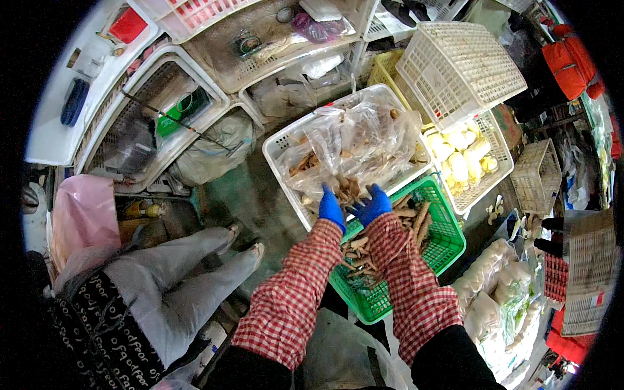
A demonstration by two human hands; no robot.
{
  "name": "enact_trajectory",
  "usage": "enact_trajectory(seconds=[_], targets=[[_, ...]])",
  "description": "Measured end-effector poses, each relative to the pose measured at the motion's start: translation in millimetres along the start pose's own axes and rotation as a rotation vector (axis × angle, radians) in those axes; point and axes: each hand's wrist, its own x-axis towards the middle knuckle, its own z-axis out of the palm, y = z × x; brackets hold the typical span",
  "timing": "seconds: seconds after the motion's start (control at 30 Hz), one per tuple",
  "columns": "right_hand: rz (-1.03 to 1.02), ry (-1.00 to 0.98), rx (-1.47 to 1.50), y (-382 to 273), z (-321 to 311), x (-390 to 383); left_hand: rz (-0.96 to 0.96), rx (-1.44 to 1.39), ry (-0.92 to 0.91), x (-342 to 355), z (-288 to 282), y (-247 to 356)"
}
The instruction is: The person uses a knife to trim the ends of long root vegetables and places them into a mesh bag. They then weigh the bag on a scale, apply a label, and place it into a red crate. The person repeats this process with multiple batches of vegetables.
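Inside green basket [450, 250], brown roots [421, 223]

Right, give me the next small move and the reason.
Probably bring the left hand and right hand closer around the brown pieces, since those pieces show between them at the near side of the white crate.
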Motion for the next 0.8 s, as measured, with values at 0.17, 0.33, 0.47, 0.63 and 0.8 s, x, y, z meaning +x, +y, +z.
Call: enact_trajectory(seconds=[0.17, 0.33, 0.47, 0.63, 0.8], targets=[[-0.017, -0.117, -0.427, -25.0, -9.6, 15.9, -0.102, 0.192, 0.099, 47.2, -35.9, 16.7], [-0.625, 0.003, -1.235, -7.0, -34.9, 58.1, 0.159, 0.617, 0.036, 78.8, -78.1, -8.7], [-0.825, -0.225, -0.988, 11.3, -28.9, 72.7, 0.066, 0.381, -0.009, 62.0, -56.6, -12.4], [-0.315, -0.075, -0.694, 1.4, 5.8, 29.4, 0.437, 0.628, -0.389, 7.2, -2.7, -8.4], [-0.12, -0.284, -0.228, -20.4, 30.8, -24.1, 0.457, 1.45, -0.235, 27.5, -16.0, 13.4]])
